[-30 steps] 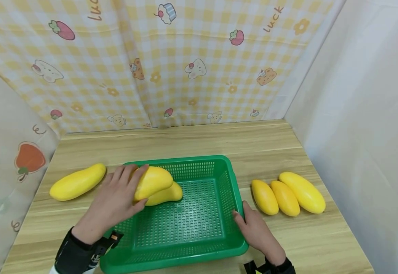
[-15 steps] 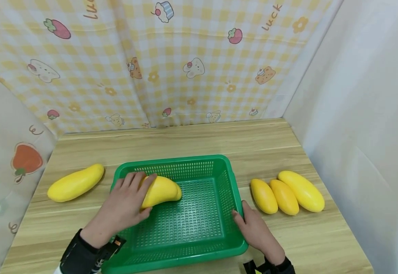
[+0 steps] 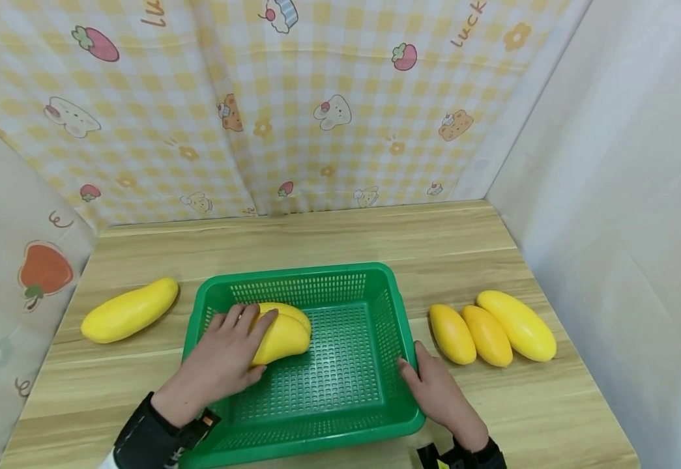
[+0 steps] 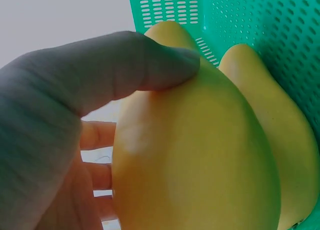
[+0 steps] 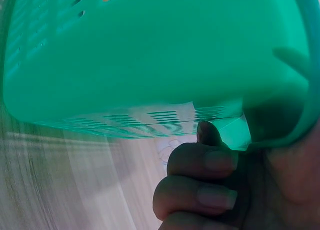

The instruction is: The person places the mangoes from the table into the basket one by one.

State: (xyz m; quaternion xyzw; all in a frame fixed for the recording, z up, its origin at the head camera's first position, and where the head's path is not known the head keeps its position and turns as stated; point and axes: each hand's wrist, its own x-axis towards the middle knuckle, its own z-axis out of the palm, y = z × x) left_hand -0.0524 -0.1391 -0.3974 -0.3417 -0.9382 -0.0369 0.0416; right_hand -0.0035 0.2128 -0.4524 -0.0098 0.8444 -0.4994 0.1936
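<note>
Smooth yellow oblong fruit [image 3: 286, 341] is held between left hand [image 3: 223, 357]'s thumb and fingers in left part of green perforated plastic basket [image 3: 305, 447], right hand [image 3: 434, 388] gripping its right rim, presumably against sliding.

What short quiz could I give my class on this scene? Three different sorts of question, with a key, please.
1. Multiple choice: what does the right hand grip?
A) a spoon
B) the edge of the green basket
C) the patterned cloth
2. True or false: the left hand grips a yellow fruit beside another fruit in the basket.
3. Fill the gap: in the head view, ____ loose fruits lie on the table to the right of the basket.

Key: 1. B; 2. True; 3. three.
</note>
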